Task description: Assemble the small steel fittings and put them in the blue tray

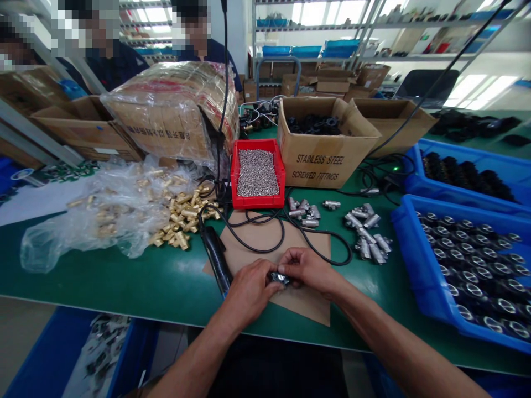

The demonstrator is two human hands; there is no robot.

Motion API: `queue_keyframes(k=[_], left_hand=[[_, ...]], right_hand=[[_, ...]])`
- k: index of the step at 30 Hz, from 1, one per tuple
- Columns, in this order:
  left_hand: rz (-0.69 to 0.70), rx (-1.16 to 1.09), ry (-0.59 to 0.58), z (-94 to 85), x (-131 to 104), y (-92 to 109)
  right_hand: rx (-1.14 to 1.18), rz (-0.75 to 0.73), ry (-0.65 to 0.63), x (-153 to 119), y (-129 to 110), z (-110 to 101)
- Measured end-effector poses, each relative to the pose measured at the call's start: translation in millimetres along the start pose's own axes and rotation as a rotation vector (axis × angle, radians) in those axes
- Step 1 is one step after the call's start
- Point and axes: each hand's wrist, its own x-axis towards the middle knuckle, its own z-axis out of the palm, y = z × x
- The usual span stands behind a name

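Observation:
Above a sheet of brown cardboard (309, 304), a small shiny metal fitting (280, 278) sits between both hands. My left hand (253, 287) is closed on its left side, thumb and fingers pinching. My right hand (305, 269) pinches it from the right, and its fingertips partly hide the piece. Just left of my left hand lies a black corded power screwdriver (214, 257). Silver metal fittings (367, 232) lie in a loose group to the right, with a smaller group of fittings (305, 211) beyond the cardboard.
A red bin (257, 202) of small metal balls stands ahead. Brass fittings (178, 221) spill from a plastic bag (103, 215) at left. A blue crate (409, 260) of black parts flanks the right. A carton (317, 160) stands behind, black cable (265, 251) loops across the cardboard.

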Motion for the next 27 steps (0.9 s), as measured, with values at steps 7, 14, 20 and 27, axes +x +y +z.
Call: queue_keyframes(k=[7, 14, 20, 27], left_hand=[[0.016, -0.006, 0.003, 0.0, 0.3, -0.8], [0.017, -0.031, -0.001, -0.3, 0.4, 0.6], [-0.001, -0.035, 0.011, -1.0, 0.1, 2.7], [-0.005, -0.045, 0.028, -2.0, -0.8, 4.5]], right_hand=[[0.018, -0.009, -0.031, -3.6, -0.5, 2.5], [-0.407, -0.288, -0.022, 23.0, -40.1, -21.8], [-1.222, -0.520, 0.416, 106.8, -127.2, -12.0], [-1.348, -0.341, 0.413, 169.0, -164.8, -14.1]])
